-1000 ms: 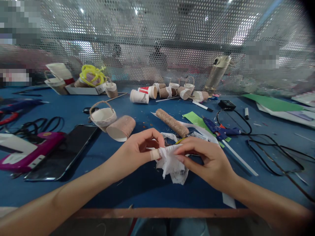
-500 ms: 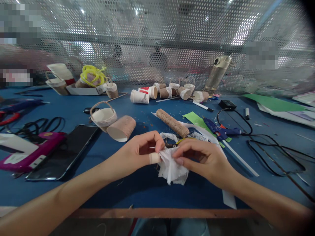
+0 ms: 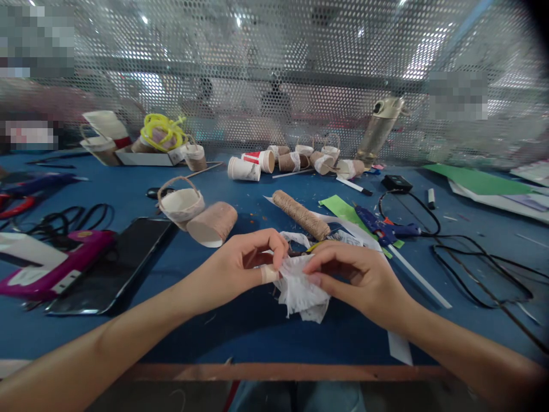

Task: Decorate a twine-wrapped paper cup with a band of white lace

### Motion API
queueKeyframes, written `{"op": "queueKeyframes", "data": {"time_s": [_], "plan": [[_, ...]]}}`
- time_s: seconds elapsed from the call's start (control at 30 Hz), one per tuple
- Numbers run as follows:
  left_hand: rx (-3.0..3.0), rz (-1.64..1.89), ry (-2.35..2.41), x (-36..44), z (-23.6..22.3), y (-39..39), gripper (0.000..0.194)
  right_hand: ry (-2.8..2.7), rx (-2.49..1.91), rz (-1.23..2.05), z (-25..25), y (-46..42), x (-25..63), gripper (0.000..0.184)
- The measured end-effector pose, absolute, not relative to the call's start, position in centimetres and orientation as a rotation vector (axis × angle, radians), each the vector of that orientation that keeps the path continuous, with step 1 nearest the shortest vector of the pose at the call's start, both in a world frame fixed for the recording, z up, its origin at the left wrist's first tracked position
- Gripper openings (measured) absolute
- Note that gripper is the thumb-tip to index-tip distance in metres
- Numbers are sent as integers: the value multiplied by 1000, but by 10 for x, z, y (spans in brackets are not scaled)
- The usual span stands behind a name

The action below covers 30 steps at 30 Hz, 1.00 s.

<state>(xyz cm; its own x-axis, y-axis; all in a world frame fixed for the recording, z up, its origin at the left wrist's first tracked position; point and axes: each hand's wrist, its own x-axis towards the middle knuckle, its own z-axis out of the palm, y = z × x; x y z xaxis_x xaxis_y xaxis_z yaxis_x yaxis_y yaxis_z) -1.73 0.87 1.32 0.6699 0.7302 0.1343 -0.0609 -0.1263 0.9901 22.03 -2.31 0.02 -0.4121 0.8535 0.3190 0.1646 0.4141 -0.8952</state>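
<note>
Between both hands hangs a crumpled piece of thin white fabric, its lower edge ragged and loose. My left hand, with a beige bandage on the thumb, pinches its upper left side. Thumb and fingertips of my right hand pinch the upper right side. Just behind the fabric, partly hidden, lie scissors with a yellow part and some white trim. A roll of brown twine rests beyond them. Left of it, a small handled basket stands against a twine-wrapped cup lying on its side.
A blue glue gun with a black cord lies to the right. On the left are a phone and a magenta-and-white tool. Paper cups, several small baskets and a tilted bottle line the back, before a perforated metal screen.
The white fabric has shifted slightly and its folds hang differently, spread wider between the fingers. Both hands keep their pinch in nearly the same place.
</note>
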Motion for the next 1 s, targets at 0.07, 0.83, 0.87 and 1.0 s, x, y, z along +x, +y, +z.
{"op": "queueKeyframes", "data": {"time_s": [0.07, 0.83, 0.87, 1.0], "plan": [[1517, 775, 586, -18, 14, 9, 21, -1835, -877, 1030, 0, -23, 220, 7], [1293, 593, 662, -7, 7, 0, 46, -1881, -908, 689, -5, -24, 220, 9], [1309, 613, 680, -8, 7, 0, 49, -1857, -929, 707, -5, -24, 220, 8], [1463, 714, 714, -10, 9, -2, 45, -1680, -987, 904, -7, -22, 222, 8]]}}
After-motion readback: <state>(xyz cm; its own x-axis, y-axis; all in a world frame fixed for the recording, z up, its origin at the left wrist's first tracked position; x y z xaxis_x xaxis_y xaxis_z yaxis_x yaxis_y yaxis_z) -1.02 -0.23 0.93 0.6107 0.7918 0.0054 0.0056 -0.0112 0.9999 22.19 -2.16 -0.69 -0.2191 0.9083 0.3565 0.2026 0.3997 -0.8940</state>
